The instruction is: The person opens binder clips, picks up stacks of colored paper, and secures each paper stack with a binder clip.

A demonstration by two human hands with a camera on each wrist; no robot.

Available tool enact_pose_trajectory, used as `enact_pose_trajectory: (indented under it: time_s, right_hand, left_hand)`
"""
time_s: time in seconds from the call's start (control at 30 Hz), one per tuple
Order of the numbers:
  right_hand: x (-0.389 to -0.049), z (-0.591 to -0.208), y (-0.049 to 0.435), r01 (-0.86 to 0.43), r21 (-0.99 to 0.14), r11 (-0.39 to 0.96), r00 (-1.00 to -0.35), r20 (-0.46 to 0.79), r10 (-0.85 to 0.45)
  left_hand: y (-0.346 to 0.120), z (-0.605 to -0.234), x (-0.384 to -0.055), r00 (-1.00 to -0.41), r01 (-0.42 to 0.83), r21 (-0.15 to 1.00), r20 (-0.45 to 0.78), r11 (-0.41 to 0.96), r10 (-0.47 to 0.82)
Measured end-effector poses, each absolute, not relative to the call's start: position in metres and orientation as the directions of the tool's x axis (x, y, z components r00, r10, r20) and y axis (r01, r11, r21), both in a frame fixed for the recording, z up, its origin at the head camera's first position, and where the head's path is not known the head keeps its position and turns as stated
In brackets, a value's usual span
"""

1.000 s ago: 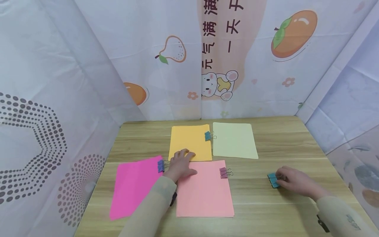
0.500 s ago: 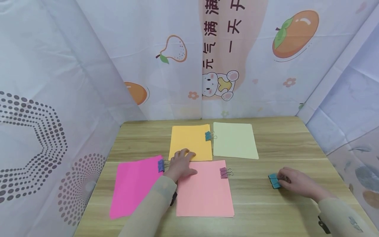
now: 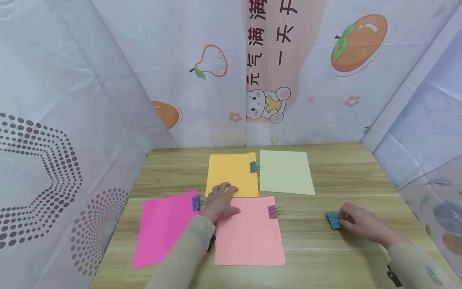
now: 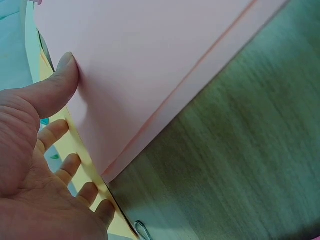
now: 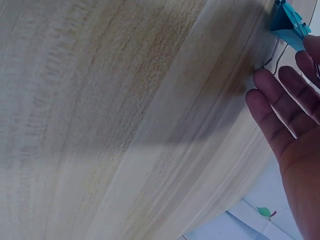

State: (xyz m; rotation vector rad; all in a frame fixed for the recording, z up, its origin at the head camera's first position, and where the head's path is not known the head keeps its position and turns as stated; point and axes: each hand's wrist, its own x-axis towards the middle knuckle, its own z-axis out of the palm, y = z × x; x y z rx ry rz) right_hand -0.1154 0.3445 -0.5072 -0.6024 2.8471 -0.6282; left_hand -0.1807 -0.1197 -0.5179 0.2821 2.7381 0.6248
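Observation:
My right hand [image 3: 361, 222] pinches a teal binder clip [image 3: 333, 220] near its wire handles, low over the table on the right. In the right wrist view this clip [image 5: 289, 25] is at the top corner, a wire loop beside the fingertips; thumb and index finger are partly cut off. My left hand [image 3: 218, 201] lies with fingers spread across the edges of the pink paper stack [image 3: 250, 237] and the yellow-orange stack [image 3: 231, 172]. Its thumb [image 4: 67, 75] rests on the pink sheets in the left wrist view. A mauve binder clip [image 3: 273, 211] sits on the pink stack's right edge.
A magenta stack [image 3: 164, 233] with a blue binder clip [image 3: 196, 202] lies left. Another teal clip [image 3: 254, 166] is on the yellow-orange stack's right edge, beside a pale green stack [image 3: 286, 172] without a visible clip. Patterned curtains [image 3: 202, 100] enclose the wooden table [image 3: 306, 257].

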Motion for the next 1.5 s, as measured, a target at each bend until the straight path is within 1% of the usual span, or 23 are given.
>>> enact_pose_trajectory:
  time_s: [0.13,0.3,0.5,0.67,0.83,1.07,1.17,1.37,1.5]
  right_hand:
    - [-0.115,-0.511,0.345,-0.389,-0.428,0.816,-0.899,-0.016,-0.437]
    - [-0.114,-0.514,0.344,-0.394,-0.443,0.806,-0.901,0.010,-0.434]
    - [-0.113,-0.518,0.342,-0.425,-0.446,0.788,-0.895,0.075,-0.440]
    - [-0.113,-0.520,0.340,-0.429,-0.423,0.798,-0.897,0.097,-0.430]
    - [-0.113,-0.524,0.338,-0.474,-0.395,0.787,-0.879,0.162,-0.448]
    - [-0.115,-0.528,0.336,-0.508,-0.363,0.781,-0.861,0.201,-0.467]
    - [-0.115,-0.529,0.334,-0.507,-0.358,0.784,-0.862,0.199,-0.466]
    - [-0.114,-0.530,0.330,-0.466,-0.353,0.812,-0.885,0.159,-0.438]
    - [-0.113,-0.529,0.328,-0.469,-0.346,0.813,-0.883,0.153,-0.444]
  left_hand:
    - [-0.120,-0.519,-0.181,-0.931,0.119,0.452,-0.259,0.884,0.258]
    - [-0.120,-0.522,-0.182,-0.930,0.119,0.442,-0.263,0.889,0.255]
    - [-0.120,-0.523,-0.182,-0.931,0.116,0.447,-0.264,0.887,0.254]
    - [-0.121,-0.525,-0.182,-0.929,0.119,0.448,-0.264,0.886,0.258]
    - [-0.123,-0.526,-0.182,-0.930,0.122,0.449,-0.260,0.885,0.260]
    - [-0.123,-0.521,-0.181,-0.928,0.128,0.459,-0.257,0.879,0.269]
    - [-0.122,-0.521,-0.181,-0.927,0.128,0.463,-0.258,0.877,0.271]
    - [-0.123,-0.520,-0.180,-0.927,0.137,0.461,-0.253,0.877,0.278]
    - [-0.123,-0.520,-0.181,-0.926,0.141,0.454,-0.254,0.880,0.280]
